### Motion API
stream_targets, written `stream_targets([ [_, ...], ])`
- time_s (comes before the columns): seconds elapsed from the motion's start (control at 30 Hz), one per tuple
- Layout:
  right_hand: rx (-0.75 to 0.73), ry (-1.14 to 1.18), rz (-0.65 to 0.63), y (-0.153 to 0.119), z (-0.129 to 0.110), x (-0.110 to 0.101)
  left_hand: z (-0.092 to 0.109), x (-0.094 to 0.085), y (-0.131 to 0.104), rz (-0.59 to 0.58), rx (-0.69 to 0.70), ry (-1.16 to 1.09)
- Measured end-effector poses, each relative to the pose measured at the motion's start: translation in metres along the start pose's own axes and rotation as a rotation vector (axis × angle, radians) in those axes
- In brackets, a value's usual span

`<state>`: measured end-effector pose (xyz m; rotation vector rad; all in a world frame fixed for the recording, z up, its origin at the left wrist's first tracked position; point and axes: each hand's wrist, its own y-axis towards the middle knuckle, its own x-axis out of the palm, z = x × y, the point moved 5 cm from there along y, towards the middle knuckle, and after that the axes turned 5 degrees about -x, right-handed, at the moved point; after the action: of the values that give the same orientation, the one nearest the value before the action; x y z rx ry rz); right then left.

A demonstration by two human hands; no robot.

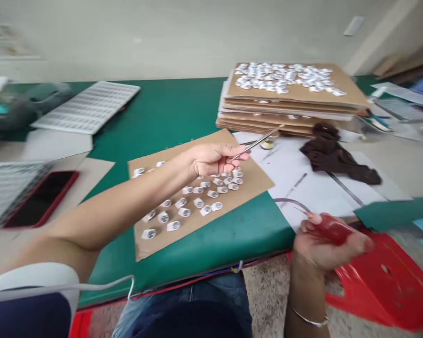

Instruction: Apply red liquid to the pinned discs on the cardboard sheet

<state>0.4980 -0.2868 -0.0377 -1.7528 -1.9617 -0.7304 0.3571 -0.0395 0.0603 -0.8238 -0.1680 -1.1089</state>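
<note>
Slim metal rod with a pale yellow tip (259,142): in your left hand (220,159), centre of view, tip out toward 2 o'clock. Your thumb and fingers pinch its near end, above the brown cardboard sheet (211,232). Clock below read from this hand.

Red, translucent-looking bottle (333,227) at 4 o'clock, blurred, gripped in your right hand (324,244), fingers curled about it. Its thin, curved purplish spout (292,201) reaches back toward 9. Thin silver bracelet (308,320) on that wrist.

On the cardboard: small white tabs with grey round centres (184,212), in loose rows, some hidden by your forearm.

Small round jar (267,143) between 2 and 3, behind the rod. Stack of brown cardboard sheets (348,96) at 2, more white tabs on top. Crumpled dark brown cloth (329,155) at 3, on white paper (285,173).

White gridded tray (88,108) between 9 and 10, on the green table (176,110). Dark-screened phone in a red case (40,199) near 9. Red plastic stool (384,281) at 4, beyond your right hand.
</note>
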Motion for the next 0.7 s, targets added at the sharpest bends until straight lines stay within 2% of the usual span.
stream_targets([
  [0.07,-0.033,0.002,-0.068,-0.006,-0.002,0.023,-0.008,-0.027,-0.035,0.011,0.063,-0.096],
  [0.13,-0.046,-0.019,-0.170,-0.019,-0.002,0.055,-0.016,-0.055,-0.065,0.048,0.137,-0.138],
  [0.23,-0.046,-0.047,-0.324,-0.047,0.002,0.106,-0.029,-0.097,-0.102,0.155,0.245,-0.125],
  [0.37,0.097,0.016,-0.557,-0.092,0.017,0.170,-0.045,-0.142,-0.143,0.319,0.366,-0.079],
  [0.47,0.321,-0.001,-0.738,-0.129,0.035,0.208,-0.059,-0.163,-0.167,0.379,0.414,-0.064],
  [0.53,0.443,-0.022,-0.807,-0.152,0.046,0.225,-0.068,-0.172,-0.178,0.377,0.432,-0.067],
  [0.6,0.522,-0.027,-0.852,-0.172,0.057,0.235,-0.076,-0.178,-0.183,0.341,0.430,-0.101],
  [0.7,0.589,-0.060,-0.922,-0.192,0.073,0.239,-0.087,-0.186,-0.185,0.274,0.400,-0.194],
])
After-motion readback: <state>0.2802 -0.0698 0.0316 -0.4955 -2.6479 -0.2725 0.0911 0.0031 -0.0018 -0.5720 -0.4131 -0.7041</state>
